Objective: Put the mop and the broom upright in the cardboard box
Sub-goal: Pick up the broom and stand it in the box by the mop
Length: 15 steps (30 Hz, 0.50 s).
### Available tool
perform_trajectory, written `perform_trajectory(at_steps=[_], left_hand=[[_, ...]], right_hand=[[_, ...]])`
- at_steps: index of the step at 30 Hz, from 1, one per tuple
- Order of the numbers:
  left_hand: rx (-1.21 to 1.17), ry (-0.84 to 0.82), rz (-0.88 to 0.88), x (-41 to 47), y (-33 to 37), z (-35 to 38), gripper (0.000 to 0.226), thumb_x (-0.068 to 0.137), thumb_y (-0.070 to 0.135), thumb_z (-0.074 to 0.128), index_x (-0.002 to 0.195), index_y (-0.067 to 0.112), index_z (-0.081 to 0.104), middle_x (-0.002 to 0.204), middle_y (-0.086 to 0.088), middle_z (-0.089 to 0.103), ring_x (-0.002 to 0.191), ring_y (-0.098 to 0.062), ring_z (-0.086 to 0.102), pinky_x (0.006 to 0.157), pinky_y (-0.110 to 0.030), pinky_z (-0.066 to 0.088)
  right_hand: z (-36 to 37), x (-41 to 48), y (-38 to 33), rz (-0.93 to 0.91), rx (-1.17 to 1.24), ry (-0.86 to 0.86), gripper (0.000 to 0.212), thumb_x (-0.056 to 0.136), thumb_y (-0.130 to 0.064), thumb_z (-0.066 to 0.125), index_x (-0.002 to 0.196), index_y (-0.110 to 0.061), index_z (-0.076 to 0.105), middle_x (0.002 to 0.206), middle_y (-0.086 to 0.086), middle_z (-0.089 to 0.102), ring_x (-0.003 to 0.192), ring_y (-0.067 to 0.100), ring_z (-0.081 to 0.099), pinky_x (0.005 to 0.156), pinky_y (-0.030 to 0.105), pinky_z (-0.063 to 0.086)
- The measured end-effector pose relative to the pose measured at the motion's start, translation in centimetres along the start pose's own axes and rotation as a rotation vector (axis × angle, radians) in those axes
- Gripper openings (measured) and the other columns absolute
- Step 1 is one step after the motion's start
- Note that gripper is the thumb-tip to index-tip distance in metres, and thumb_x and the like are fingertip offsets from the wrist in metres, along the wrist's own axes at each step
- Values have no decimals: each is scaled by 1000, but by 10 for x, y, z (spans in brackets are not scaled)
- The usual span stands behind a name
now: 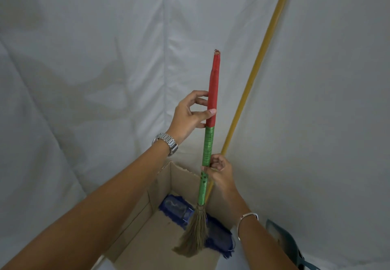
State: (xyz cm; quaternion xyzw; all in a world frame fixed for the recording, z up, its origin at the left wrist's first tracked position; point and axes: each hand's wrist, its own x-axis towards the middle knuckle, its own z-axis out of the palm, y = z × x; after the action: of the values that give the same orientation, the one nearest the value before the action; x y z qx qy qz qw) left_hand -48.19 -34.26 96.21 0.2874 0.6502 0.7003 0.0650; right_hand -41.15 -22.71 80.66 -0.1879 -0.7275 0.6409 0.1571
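Note:
A broom (207, 143) with a red and green wrapped handle stands upright, its straw bristles down inside the open cardboard box (160, 187). My left hand (190, 115) pinches the red part of the handle with fingers and thumb. My right hand (220, 170) grips the green part lower down. The mop stands in the box too: its blue head (177, 206) lies on the box floor and its long yellow pole (259, 58) leans up to the right against the white sheet.
A white fabric sheet (84, 58) covers the wall and floor all around the box. A teal dustpan (289, 246) lies on the floor just right of the box, behind my right forearm.

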Motion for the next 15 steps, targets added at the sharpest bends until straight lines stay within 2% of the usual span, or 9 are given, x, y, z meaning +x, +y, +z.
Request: perform_trajectory(at_steps=[3,6,8,10,13,15], left_hand=[[-4,-4,-30,30,-29,-38,37,78,4,67,109,19,54,92,1,60,72,-17,71,64,-40,60],[-14,-25,-58,63,-63,-81,37,78,3,67,111,18,54,93,-1,59,74,-18,71,66,-42,60],[-25,-49,-83,85,-87,-113,38,79,3,66,111,17,54,93,-1,59,73,-19,71,66,-42,60],[-29,-67,-93,101,-107,-140,37,79,3,66,110,20,55,94,0,59,73,-19,71,67,-41,60],[-42,-80,-119,125,-143,-193,36,80,3,64,107,24,54,94,2,58,76,-19,71,69,-39,60],[-55,-68,-135,138,-163,-228,37,81,0,62,109,22,54,94,1,57,79,-19,71,69,-39,60]], right_hand=[[38,35,11,27,-71,-28,30,66,3,76,81,-15,58,83,7,64,80,25,62,75,36,55],[80,71,19,50,-111,-38,28,69,6,73,87,-5,54,77,-1,61,72,13,60,60,9,49],[115,95,25,83,-139,-36,27,72,6,71,86,-6,51,75,-4,59,69,7,57,56,5,44],[146,114,31,108,-183,-13,30,72,3,71,81,-16,49,75,-1,60,69,13,60,59,11,48],[204,143,50,128,-242,45,37,69,-5,74,74,-31,47,81,10,67,77,25,66,71,42,57],[237,155,58,122,-278,100,40,69,-6,73,71,-35,46,79,5,68,77,22,66,73,43,57]])
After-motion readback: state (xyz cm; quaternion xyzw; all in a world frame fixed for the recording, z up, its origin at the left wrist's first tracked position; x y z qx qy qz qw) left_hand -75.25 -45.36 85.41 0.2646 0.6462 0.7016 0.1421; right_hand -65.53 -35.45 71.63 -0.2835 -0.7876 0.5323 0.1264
